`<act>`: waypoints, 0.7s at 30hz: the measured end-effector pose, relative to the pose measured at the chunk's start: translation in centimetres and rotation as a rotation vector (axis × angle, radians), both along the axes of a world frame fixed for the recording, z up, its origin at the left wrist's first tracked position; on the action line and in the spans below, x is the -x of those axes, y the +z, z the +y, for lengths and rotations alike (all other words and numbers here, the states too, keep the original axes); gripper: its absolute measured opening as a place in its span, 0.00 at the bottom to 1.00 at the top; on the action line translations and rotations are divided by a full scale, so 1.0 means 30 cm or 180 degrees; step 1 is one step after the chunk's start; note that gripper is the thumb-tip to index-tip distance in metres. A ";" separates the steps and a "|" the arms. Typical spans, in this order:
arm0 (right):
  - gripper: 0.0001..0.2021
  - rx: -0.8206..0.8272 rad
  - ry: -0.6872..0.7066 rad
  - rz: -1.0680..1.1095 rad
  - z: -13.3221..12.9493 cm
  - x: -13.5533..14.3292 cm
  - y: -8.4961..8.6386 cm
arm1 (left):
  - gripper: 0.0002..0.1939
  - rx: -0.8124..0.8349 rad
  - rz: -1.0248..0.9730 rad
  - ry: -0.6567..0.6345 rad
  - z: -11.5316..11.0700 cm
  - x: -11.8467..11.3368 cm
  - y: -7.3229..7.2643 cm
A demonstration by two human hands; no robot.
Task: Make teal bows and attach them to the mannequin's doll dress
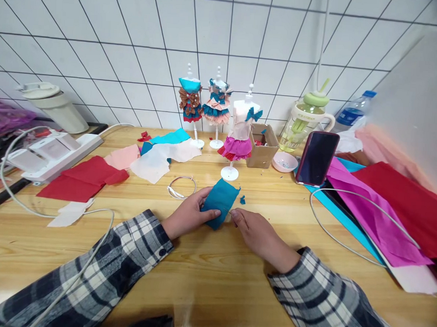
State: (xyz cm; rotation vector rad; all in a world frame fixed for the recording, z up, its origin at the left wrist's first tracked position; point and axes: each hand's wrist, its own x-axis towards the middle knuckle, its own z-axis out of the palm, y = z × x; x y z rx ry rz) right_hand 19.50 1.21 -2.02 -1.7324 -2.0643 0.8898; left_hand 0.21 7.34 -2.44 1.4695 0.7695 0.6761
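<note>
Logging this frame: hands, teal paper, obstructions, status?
Left hand holds teal paper piece. Right hand pinched near its right edge, contents unclear. Small teal scrap lies just beyond, not covering it.

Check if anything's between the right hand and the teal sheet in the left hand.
Nothing visible blocks it. The right hand has its fingers at the right edge of the teal sheet. A teal scrap lies just beyond those fingers, off the path. Anything thread-fine there is too small to tell.

The cup (pixel 305 123) near the back edge of the table (pixel 219 280) reads "ICE"; its next word is blurred.
</note>
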 end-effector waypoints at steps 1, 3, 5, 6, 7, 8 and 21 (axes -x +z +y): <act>0.23 0.0009 -0.0002 -0.0004 0.000 0.000 0.000 | 0.31 -0.0004 -0.0014 -0.0007 0.001 0.001 -0.002; 0.23 0.0012 0.0003 0.0014 0.000 0.000 -0.002 | 0.32 -0.0022 -0.0026 -0.0003 0.003 0.003 -0.008; 0.23 0.0003 0.0022 0.0062 -0.001 -0.001 -0.003 | 0.32 -0.0015 -0.0030 0.0004 0.006 0.006 -0.013; 0.23 -0.0002 0.0032 0.0089 -0.002 -0.002 -0.003 | 0.32 0.0003 -0.0040 -0.0002 0.007 0.007 -0.016; 0.23 -0.0007 0.0040 0.0112 -0.003 -0.003 -0.004 | 0.32 0.0022 -0.0058 -0.0008 0.008 0.007 -0.017; 0.23 -0.0009 0.0043 0.0124 -0.003 -0.003 -0.004 | 0.32 0.0037 -0.0082 -0.0019 0.009 0.008 -0.019; 0.23 -0.0018 0.0047 0.0165 0.002 0.001 -0.010 | 0.32 0.0028 -0.0079 0.0029 0.006 0.005 -0.022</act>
